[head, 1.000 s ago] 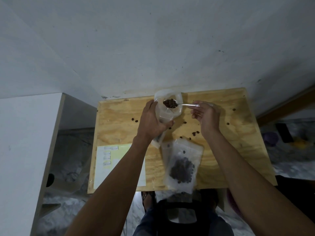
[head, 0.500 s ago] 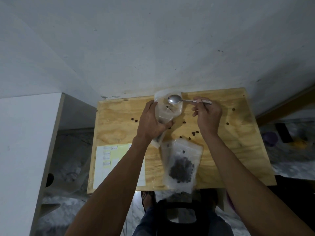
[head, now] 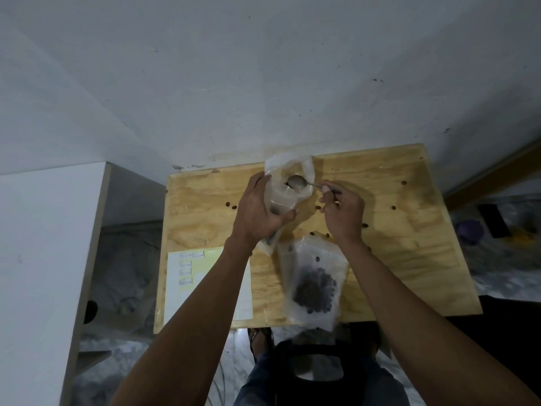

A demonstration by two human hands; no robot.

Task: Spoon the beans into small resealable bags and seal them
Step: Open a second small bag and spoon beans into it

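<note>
Left hand (head: 257,213) curled round an upright clear bag (head: 288,186), thumb on the near side, fingers on the far side, mouth of the bag held wide. Right hand (head: 342,213) pinching the handle of a metal spoon (head: 297,182), bowl inside the bag's mouth and bare of beans. A few dark beans dimly seen low in the held bag, behind the palm. Near the front edge of the plywood counter (head: 409,259), a second bag (head: 314,284) lying flat with a dark heap of beans (head: 315,291) inside, its lower end overhanging the edge. Loose beans scattered over the counter, some between the two hands, others well apart to the right. At front left, a sheet (head: 187,288) with a yellow upper part and four small written labels down its left side, writing too small to read. No brand or print legible on either bag.
</note>
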